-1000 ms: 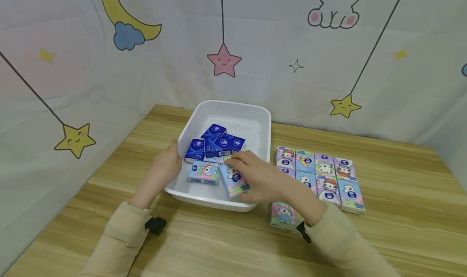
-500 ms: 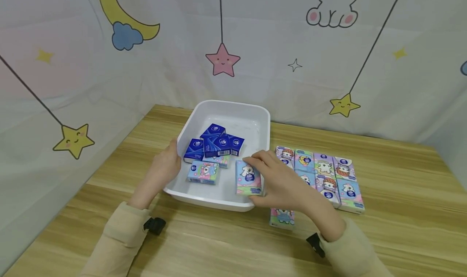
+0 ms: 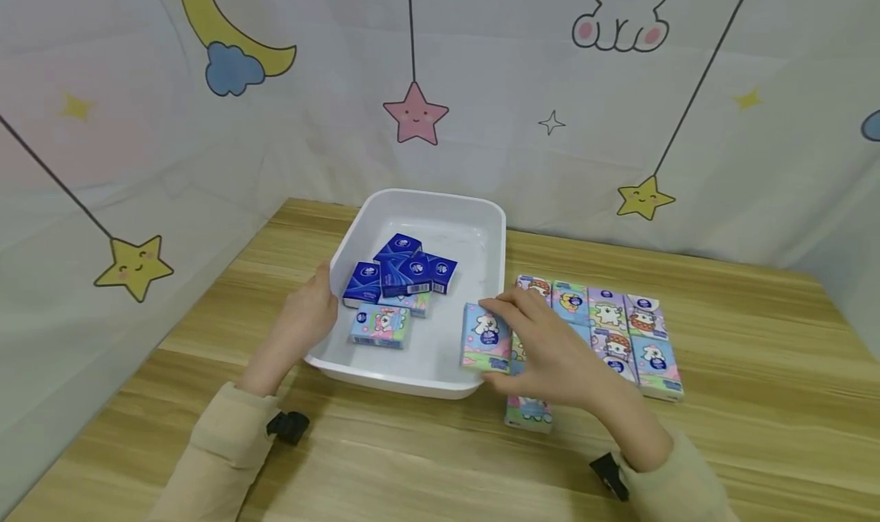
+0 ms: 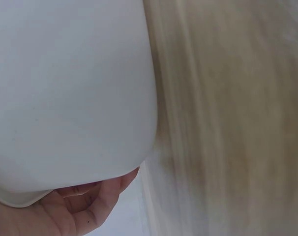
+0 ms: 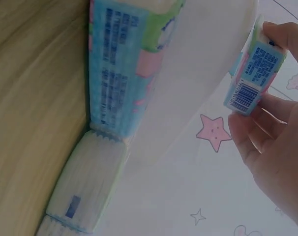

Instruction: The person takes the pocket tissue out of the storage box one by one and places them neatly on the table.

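My left hand grips the left side of a white plastic tub; in the left wrist view its curled fingers lie at the tub's edge. Between thumb and fingers, my right hand pinches a light blue cartoon tissue pack by its ends, over the tub's right rim. The right wrist view shows this pack's barcode side, held up off the table. Inside the tub lie several dark blue tissue packs and a pastel cartoon tissue pack, with another pastel one partly hidden beneath the blue ones.
Right of the tub, several cartoon tissue packs lie in rows on the wooden table, partly behind my right hand. A further pack sits nearer the front. A printed cloth hangs behind the table.
My right hand has lifted the light blue tissue pack from among the packs in the tub and carried it right to the rim, turning it more upright. The left hand keeps its grip.
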`<state>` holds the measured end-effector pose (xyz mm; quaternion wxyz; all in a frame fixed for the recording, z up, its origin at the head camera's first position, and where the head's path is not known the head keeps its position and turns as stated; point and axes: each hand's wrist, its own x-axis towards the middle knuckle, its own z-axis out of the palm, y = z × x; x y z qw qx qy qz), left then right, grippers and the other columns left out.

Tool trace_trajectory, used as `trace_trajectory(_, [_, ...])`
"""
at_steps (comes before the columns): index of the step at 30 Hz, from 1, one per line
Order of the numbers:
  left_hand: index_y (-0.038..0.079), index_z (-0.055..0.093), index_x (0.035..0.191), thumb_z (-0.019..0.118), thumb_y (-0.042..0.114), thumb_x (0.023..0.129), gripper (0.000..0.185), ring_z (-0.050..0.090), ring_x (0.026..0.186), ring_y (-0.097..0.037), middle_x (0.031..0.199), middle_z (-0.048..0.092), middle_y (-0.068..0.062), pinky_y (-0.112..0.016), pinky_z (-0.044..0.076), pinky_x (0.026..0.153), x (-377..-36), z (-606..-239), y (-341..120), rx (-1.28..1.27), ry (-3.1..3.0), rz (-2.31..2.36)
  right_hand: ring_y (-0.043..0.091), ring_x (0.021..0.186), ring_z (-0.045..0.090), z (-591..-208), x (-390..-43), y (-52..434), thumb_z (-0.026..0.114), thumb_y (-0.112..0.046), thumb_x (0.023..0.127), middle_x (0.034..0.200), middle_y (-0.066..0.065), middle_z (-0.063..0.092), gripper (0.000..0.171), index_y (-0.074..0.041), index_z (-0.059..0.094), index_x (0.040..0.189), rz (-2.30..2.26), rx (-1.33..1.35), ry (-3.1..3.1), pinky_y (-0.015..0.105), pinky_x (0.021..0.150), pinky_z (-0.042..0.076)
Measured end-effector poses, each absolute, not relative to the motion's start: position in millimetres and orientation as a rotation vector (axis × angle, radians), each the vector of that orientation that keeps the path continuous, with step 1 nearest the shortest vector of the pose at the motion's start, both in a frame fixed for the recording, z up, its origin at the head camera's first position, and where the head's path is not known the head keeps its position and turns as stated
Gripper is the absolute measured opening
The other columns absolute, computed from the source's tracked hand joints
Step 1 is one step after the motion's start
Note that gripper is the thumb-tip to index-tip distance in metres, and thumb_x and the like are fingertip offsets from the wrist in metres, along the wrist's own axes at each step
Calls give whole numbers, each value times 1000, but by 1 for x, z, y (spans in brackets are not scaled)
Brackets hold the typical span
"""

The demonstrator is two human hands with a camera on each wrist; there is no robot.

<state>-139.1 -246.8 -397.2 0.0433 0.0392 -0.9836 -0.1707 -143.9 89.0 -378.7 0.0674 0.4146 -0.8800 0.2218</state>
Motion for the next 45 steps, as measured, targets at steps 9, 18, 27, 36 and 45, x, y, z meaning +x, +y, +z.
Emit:
trace_trajectory(9, [-20, 21, 142, 38, 4, 96, 54, 59, 104, -55, 132, 46, -41, -58, 57, 80, -138, -399, -250, 122, -3006, -513, 15, 116, 46, -387, -139, 101, 80, -49, 71, 131, 1, 48, 84, -14, 48, 139, 675, 1209, -2700, 38, 98, 52])
trace_trajectory(18, [-19, 19, 143, 36, 5, 97, 54, 59, 105, -54, 133, 46, -40, -57, 57, 78, -138, -399, -250, 120, -3015, -547, 16, 115, 48, -391, -133, 116, 81, -53, 68, 131, 2, 48, 88, -13, 48, 139, 699, 1146, -2760, 40, 95, 54])
trace_trajectory(27, [-18, 20, 143, 36, 4, 97, 54, 59, 105, -54, 133, 46, -40, -57, 57, 79, -140, -398, -249, 119, -3013, -550, 15, 112, 50, -395, -129, 138, 81, -56, 66, 125, 1, 51, 88, -11, 51, 136, 604, 1104, -2767, 40, 94, 54])
trace_trajectory(36, [-18, 19, 143, 36, 4, 96, 54, 58, 107, -55, 133, 45, -40, -58, 56, 82, -139, -395, -248, 147, -3034, -551, 12, 107, 52, -404, -124, 159, 80, -58, 65, 119, -3, 52, 86, -11, 53, 132, 549, 1060, -2785, 39, 92, 53])
trace_trajectory(45, [-18, 20, 143, 37, 4, 97, 54, 59, 104, -54, 133, 46, -40, -57, 58, 78, -139, -396, -248, 126, -3018, -563, 17, 113, 51, -411, -120, 171, 79, -59, 67, 121, -1, 53, 84, -11, 54, 131, 552, 1037, -2790, 44, 95, 52])
